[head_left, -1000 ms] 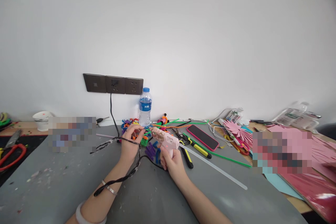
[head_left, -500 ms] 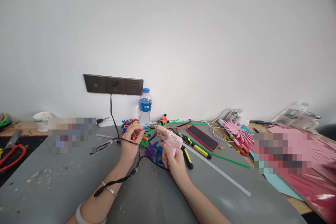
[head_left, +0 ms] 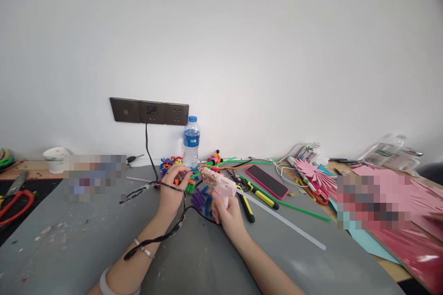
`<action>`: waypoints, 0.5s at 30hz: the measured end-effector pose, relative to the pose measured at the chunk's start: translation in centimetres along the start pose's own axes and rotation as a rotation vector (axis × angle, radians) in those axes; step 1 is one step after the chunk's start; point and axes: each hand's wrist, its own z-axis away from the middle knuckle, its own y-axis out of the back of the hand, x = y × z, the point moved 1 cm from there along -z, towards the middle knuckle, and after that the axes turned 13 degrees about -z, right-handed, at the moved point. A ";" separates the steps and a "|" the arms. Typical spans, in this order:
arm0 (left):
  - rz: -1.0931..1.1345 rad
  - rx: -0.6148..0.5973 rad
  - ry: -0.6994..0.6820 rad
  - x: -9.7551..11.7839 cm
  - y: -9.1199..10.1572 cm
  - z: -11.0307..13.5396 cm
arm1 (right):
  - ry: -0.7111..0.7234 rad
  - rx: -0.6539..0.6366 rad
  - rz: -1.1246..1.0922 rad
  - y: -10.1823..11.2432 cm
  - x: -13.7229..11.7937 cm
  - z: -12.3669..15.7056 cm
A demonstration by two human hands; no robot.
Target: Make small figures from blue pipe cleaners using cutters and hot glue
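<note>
Gripping pink glue gun (head_left: pixel 218 185) by its handle, right hand (head_left: pixel 226 209) aims nozzle left; left hand (head_left: pixel 172 190), raised above bench (head_left: pixel 86 239), pinches small orange-green piece (head_left: pixel 190 186).

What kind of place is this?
Probably a craft worktable: the right hand holds a pink glue gun, coloured pipe cleaners lie on the grey table, and cut pink paper sits nearby.

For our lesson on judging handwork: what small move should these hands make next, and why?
Probably bring the nozzle of the gun the last bit onto the piece and press the trigger. The right hand grips the gun with its nozzle aimed at the small colourful piece pinched by the left hand. The tip is close by, but contact cannot be told.
</note>
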 end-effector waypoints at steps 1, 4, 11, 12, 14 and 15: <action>0.013 -0.002 0.009 0.0 0.0 0.0 | 0.002 0.002 0.005 0.0 0.0 0.0; 0.048 -0.002 0.045 -0.1 0.0 0.0 | 0.007 0.032 0.015 0.0 0.0 -0.1; 0.105 -0.002 0.078 -0.4 -0.2 0.1 | 0.010 0.063 0.004 -0.1 -0.5 -0.2; 0.098 0.001 0.076 -0.4 -0.2 0.1 | 0.012 0.057 0.004 -0.1 -0.5 -0.3; 0.073 0.007 0.066 -0.3 -0.1 0.1 | 0.009 0.044 0.011 0.0 -0.5 -0.2; 0.060 0.009 0.059 -0.2 -0.1 0.1 | 0.006 0.040 0.016 0.0 -0.5 -0.2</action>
